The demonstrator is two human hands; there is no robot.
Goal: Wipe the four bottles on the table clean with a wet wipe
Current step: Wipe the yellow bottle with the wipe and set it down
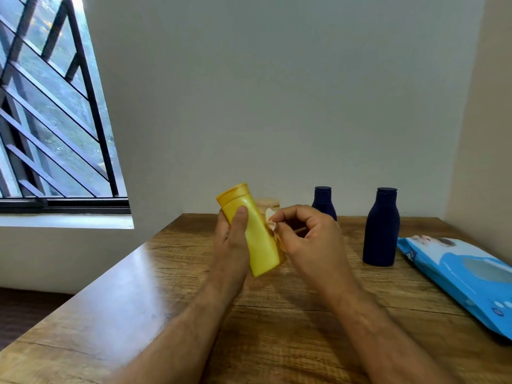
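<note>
- We see the left hand [231, 239] at the centre of the frame, its fingers clamped around a yellow bottle [252, 231] with the thumb pressed on the front face.
- The yellow bottle is lifted clear of the desk [124, 300] and tilted, its cap toward the upper left and its base toward the lower right.
- The right hand [307, 236], just right of the bottle, has its fingers pinched together on a crumpled wet wipe [273, 224], which touches the bottle's right side.
- Behind the hands we make out a pale beige bottle [268, 204], mostly hidden; only its top shows.
- Two dark blue bottles stand upright on the desk to the right: a far one [323, 202] partly behind the right hand, and a nearer, larger-looking one [381, 228] well apart from the hands.
- At the right edge of the frame a blue wipes pack [454, 273] lies flat on the desk, near the closer blue bottle.
- A barred window [55, 106] fills the upper left of the frame.
</note>
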